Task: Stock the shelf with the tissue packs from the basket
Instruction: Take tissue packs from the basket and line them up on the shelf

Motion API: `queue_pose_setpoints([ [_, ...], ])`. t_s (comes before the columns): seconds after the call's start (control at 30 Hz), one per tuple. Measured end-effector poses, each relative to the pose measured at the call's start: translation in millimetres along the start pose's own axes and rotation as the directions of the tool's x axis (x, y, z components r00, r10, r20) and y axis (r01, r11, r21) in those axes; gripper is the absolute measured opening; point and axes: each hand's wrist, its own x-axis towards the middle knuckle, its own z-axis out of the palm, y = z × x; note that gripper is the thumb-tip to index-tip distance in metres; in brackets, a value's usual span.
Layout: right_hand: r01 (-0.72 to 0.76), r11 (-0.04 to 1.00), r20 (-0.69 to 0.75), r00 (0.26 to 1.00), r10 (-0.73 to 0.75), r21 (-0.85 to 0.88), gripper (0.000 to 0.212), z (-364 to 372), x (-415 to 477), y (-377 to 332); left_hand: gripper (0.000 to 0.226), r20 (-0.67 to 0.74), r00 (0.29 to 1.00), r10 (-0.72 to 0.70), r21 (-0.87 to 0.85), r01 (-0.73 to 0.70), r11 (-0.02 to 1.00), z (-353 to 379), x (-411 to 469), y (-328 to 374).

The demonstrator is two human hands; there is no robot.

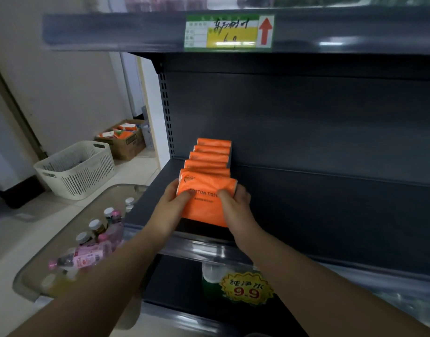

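An orange tissue pack point(205, 205) stands at the front of a row of several orange tissue packs point(212, 154) on the dark grey shelf point(318, 215). My left hand point(171, 210) grips its left edge, thumb on the front face. My right hand point(235, 203) grips its right edge in the same way. The row runs back toward the shelf's rear wall at the left end. A white slatted basket point(75, 169) sits on the floor to the left, well away from both hands; its inside is mostly hidden.
A transparent bin point(70, 239) with several bottles stands below my left arm. A cardboard box point(126, 142) of goods sits on the floor behind the basket. The shelf above carries a price tag point(229, 31). A yellow 9.9 sign point(246, 288) hangs on the lower shelf.
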Motion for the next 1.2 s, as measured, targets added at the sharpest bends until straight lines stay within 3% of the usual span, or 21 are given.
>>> queue_pose_setpoints([
  [0.2, 0.047, 0.997, 0.042, 0.998, -0.044, -0.058, 0.041, 18.0, 14.5, 7.7, 0.040, -0.041, 0.999, 0.003, 0.010, -0.002, 1.000, -7.6, 17.7, -14.5],
  [0.4, 0.049, 0.997, 0.037, 0.998, -0.047, -0.052, 0.047, 24.4, 22.9, 17.4, 0.030, -0.031, 0.999, 0.011, 0.010, -0.011, 1.000, -6.3, 34.1, -27.3],
  [0.77, 0.057, 0.998, 0.037, 0.998, -0.056, -0.026, 0.051, 30.5, 22.0, 20.0, 0.034, -0.008, 1.000, 0.001, 0.024, -0.001, 1.000, -9.7, 40.1, -35.8],
  [0.93, 0.055, 0.998, 0.039, 0.998, -0.055, -0.019, 0.052, 31.1, 20.0, 17.2, 0.054, -0.022, 1.000, -0.004, 0.015, 0.004, 1.000, -9.6, 38.4, -34.7],
  [1.1, 0.035, 0.999, 0.031, 0.999, -0.035, -0.005, 0.056, 32.3, 17.3, 17.7, 0.033, -0.029, 1.000, 0.008, 0.041, -0.007, 0.999, -9.9, 39.2, -36.5],
  [1.2, 0.037, 0.999, 0.022, 0.999, -0.037, 0.009, 0.056, 34.1, 15.4, 18.1, 0.032, -0.027, 1.000, 0.015, 0.068, -0.014, 0.998, -9.9, 38.1, -37.5],
])
